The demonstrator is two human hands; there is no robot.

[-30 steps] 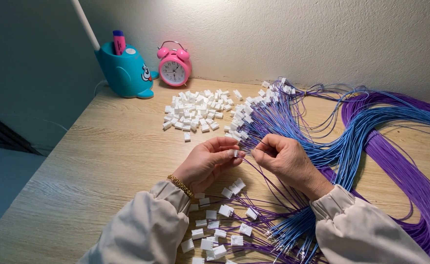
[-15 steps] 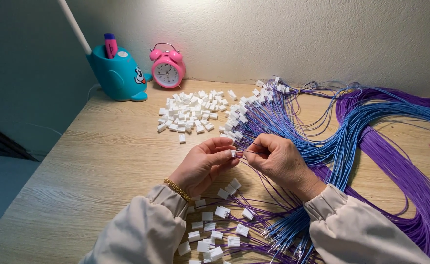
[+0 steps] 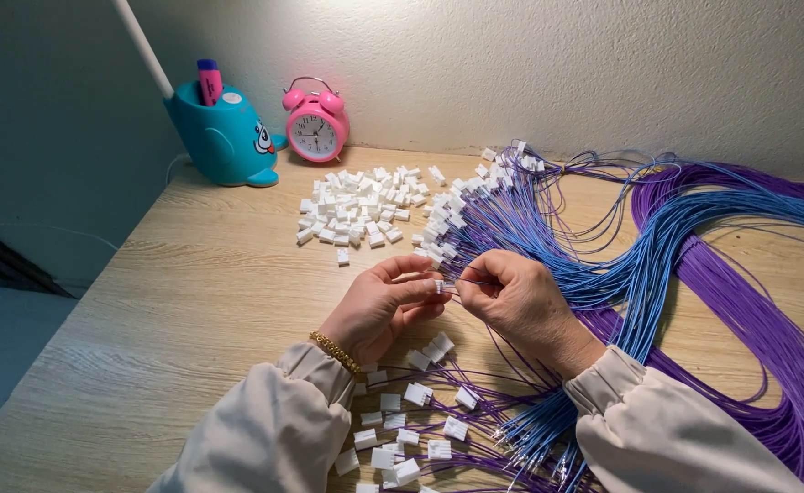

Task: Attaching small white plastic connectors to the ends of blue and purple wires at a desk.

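Observation:
My left hand (image 3: pixel 379 306) pinches a small white plastic connector (image 3: pixel 439 287) between thumb and fingertips over the middle of the wooden table (image 3: pixel 173 301). Facing it, my right hand (image 3: pixel 516 301) pinches a thin wire end right at that connector. Both hands meet above a spread of blue and purple wires (image 3: pixel 657 265). A heap of loose white connectors (image 3: pixel 356 215) lies beyond my left hand. More white connectors fitted on wires (image 3: pixel 402 429) lie between my forearms, near the front edge.
A teal whale-shaped pen holder (image 3: pixel 224 137) with a pink marker stands at the back left, beside a pink twin-bell alarm clock (image 3: pixel 315 123). A white lamp stem (image 3: pixel 141 50) rises behind the holder. The wall runs along the table's far edge.
The view has shifted slightly. My hands stay together at the connector, with only small finger movements.

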